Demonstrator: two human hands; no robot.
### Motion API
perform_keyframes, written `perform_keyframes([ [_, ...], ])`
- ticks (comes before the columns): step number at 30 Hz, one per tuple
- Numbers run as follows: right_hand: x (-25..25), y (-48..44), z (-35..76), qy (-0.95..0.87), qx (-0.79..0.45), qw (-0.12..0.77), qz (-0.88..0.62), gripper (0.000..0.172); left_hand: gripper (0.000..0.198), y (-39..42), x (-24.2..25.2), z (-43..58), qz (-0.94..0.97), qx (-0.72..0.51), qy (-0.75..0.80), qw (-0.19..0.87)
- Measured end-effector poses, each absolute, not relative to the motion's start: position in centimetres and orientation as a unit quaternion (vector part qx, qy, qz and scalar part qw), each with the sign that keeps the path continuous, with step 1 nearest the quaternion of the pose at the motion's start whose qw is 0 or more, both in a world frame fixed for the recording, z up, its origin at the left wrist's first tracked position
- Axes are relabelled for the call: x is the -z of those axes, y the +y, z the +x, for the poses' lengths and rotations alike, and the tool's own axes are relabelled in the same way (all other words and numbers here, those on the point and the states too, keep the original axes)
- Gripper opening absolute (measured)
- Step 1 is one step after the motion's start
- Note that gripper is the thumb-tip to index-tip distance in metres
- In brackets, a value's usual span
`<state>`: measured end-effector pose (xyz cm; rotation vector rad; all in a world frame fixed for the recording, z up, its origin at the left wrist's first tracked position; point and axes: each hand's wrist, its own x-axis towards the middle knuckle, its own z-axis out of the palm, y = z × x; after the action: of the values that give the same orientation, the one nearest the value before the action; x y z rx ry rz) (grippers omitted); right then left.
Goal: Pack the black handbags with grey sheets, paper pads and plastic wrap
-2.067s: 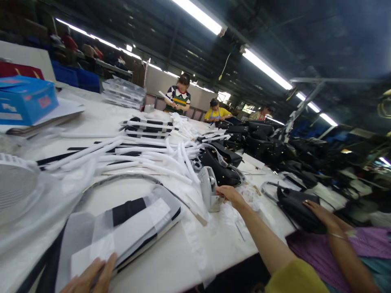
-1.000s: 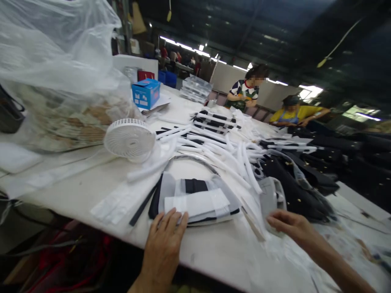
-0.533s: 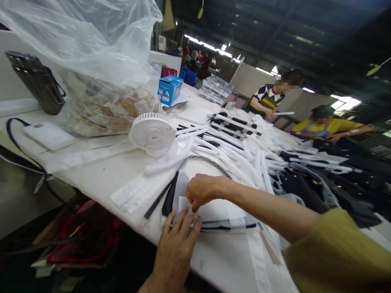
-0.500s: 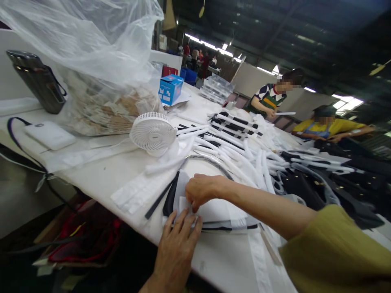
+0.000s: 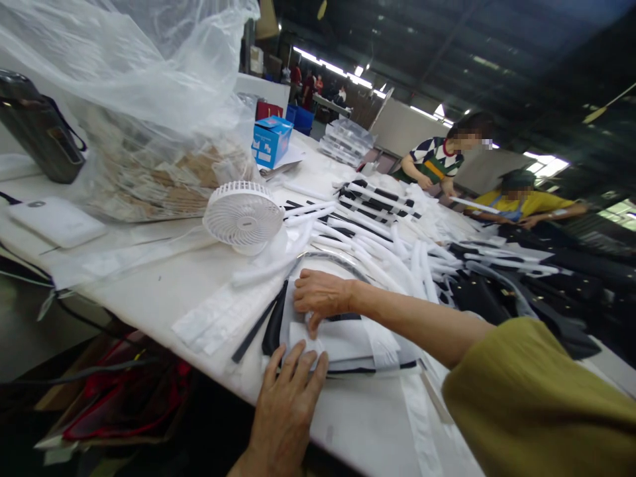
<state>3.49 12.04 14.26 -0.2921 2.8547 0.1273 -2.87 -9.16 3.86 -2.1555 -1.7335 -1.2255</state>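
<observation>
A flat bag with black edges lies on the table in front of me, largely covered by a white wrapping sheet. Its handle, wrapped in clear film, arches out on the far side. My left hand rests palm down at the bag's near edge, fingers spread over the sheet. Above it, my right hand is closed, its fingers curled over the sheet's upper part and the thumb pointing down onto it. The fingertips of the right hand are partly hidden. A dark gap shows beneath its wrist.
Left of the bag stand a white fan, a clear plastic bag of paper scraps, a dark bottle and a white power bank. White-wrapped strips and black bags lie beyond. Two co-workers sit across.
My right hand has moved slightly up and away from my left hand, with its thumb now extended downward. The left hand stays in place. The view has shifted a little.
</observation>
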Motion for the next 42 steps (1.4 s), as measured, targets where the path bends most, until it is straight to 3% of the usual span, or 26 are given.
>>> perform_keyframes([
  [4, -14.5, 13.5, 6.2, 0.995, -0.058, 0.029, 0.075, 0.04, 0.042, -9.2, -3.9, -3.0, -0.718, 0.401, -0.566, 0.059],
  [7, -13.5, 12.6, 8.2, 0.96, 0.011, -0.119, 0.255, 0.08, 0.043, -9.2, -3.7, -3.0, -0.719, 0.4, -0.566, 0.055],
  [10, -11.6, 10.6, 9.3, 0.94, 0.092, -0.117, 0.305, 0.106, 0.043, -9.2, -3.5, -2.9, -0.72, 0.398, -0.566, 0.051],
  [12, -10.8, 9.7, 9.8, 0.937, 0.085, -0.091, 0.326, 0.104, 0.042, -9.1, -3.7, -2.9, -0.719, 0.401, -0.565, 0.05],
  [16, -11.7, 10.0, 13.0, 0.876, 0.038, -0.176, 0.448, 0.079, 0.038, -8.8, -4.8, -3.8, -0.729, 0.398, -0.555, 0.043],
  [20, -12.8, 9.8, 19.4, 0.757, 0.132, -0.173, 0.616, 0.057, 0.029, -7.4, -5.5, -5.7, -0.77, 0.381, -0.51, 0.046],
  [25, -10.7, 6.9, 23.7, 0.712, 0.204, -0.146, 0.655, 0.047, 0.03, -4.3, -3.8, -7.3, -0.728, 0.408, -0.549, 0.046],
  [30, -9.9, 4.3, 24.9, 0.684, 0.25, -0.156, 0.667, 0.045, 0.034, -3.7, -2.8, -8.7, -0.742, 0.382, -0.549, -0.049],
  [33, -10.4, 2.0, 26.6, 0.667, 0.305, -0.119, 0.669, 0.052, 0.034, -4.3, -3.4, -9.7, -0.776, 0.341, -0.526, -0.071],
  [37, -11.8, -1.9, 27.3, 0.68, 0.242, -0.094, 0.686, 0.072, 0.036, -4.2, -5.8, -9.1, -0.826, 0.272, -0.494, 0.017],
  [42, -12.2, -5.6, 23.8, 0.81, 0.099, -0.105, 0.569, 0.07, 0.052, -2.5, -7.0, -6.7, -0.85, 0.226, -0.454, 0.144],
])
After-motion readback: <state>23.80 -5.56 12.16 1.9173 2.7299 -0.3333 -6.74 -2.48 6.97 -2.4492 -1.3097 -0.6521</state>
